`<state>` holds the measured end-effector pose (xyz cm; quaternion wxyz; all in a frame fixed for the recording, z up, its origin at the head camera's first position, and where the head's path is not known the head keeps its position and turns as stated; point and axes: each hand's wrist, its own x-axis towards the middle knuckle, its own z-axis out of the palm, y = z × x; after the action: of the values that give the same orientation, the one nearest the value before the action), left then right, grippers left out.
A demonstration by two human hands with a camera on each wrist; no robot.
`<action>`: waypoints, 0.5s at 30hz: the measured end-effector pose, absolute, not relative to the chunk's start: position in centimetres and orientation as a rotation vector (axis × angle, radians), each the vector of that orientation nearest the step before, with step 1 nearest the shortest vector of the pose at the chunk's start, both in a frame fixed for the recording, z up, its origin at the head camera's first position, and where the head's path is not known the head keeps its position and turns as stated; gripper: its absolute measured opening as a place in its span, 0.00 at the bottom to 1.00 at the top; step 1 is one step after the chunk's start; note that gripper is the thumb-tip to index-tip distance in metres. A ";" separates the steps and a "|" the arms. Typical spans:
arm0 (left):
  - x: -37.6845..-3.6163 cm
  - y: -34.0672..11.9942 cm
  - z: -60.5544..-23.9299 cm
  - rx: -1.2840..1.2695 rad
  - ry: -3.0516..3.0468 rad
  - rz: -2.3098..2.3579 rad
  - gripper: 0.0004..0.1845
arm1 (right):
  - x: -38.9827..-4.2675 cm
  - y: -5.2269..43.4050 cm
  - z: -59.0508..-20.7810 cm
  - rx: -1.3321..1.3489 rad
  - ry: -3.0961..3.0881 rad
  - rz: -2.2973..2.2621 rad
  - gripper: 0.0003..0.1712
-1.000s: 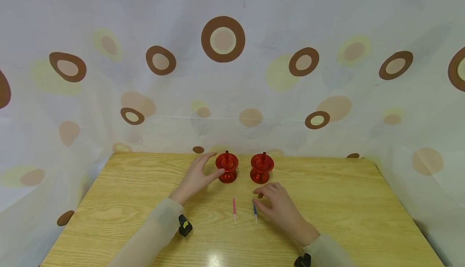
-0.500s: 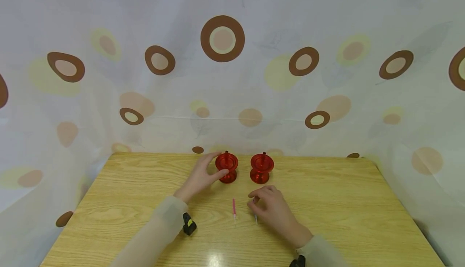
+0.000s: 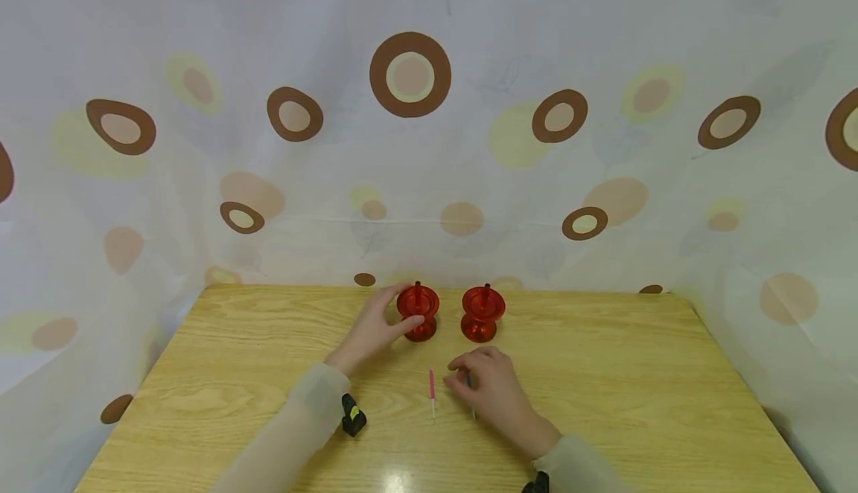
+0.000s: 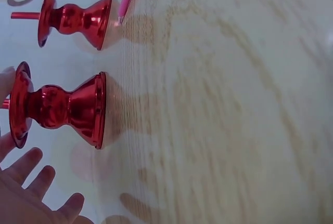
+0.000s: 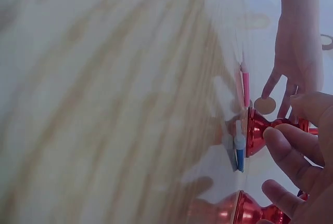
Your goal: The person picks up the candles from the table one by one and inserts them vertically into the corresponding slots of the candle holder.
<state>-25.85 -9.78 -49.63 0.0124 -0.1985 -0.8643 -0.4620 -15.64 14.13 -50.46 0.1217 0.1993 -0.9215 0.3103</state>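
Note:
My left hand (image 3: 372,329) holds the left red candle holder (image 4: 86,107) at its dish, thumb at the front rim and index finger behind. Its other fingers spread loosely in the left wrist view. The matching right candle holder (image 3: 480,325) stands upright beside it, a thin tube rising from its dish. My right hand (image 3: 496,389) hovers over a slim blue stick (image 5: 240,159) with a white spike end, which lies on the table. Thumb and index finger are loosely bent with nothing between them. Left of that hand lies a similar pink stick (image 3: 432,385).
A light wooden table (image 3: 637,389) bears everything. Close behind its far edge hangs a pale curtain (image 3: 322,158) patterned with brown rings, which also closes in both sides. Dark wrist cameras (image 3: 353,416) sit at my sleeves.
My left hand has moved right, from beside the left candle holder to its dish. My right hand has slid left and slightly nearer, over the blue stick toward the pink one.

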 end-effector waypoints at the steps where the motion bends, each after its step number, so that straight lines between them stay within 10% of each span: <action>1: -25.9 -9.7 -49.6 -0.619 -2.695 -1.444 0.39 | -15.6 14.0 -50.5 0.563 -2.705 0.900 0.07; 15: -26.0 -9.3 -49.6 -0.628 -2.677 -1.450 0.38 | -15.6 12.8 -50.6 0.497 -2.764 0.951 0.05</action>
<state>-26.02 -9.27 -49.64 0.0167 -0.2019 -0.8610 -0.4666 -15.64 12.84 -50.62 0.0882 0.1669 -0.9285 0.3196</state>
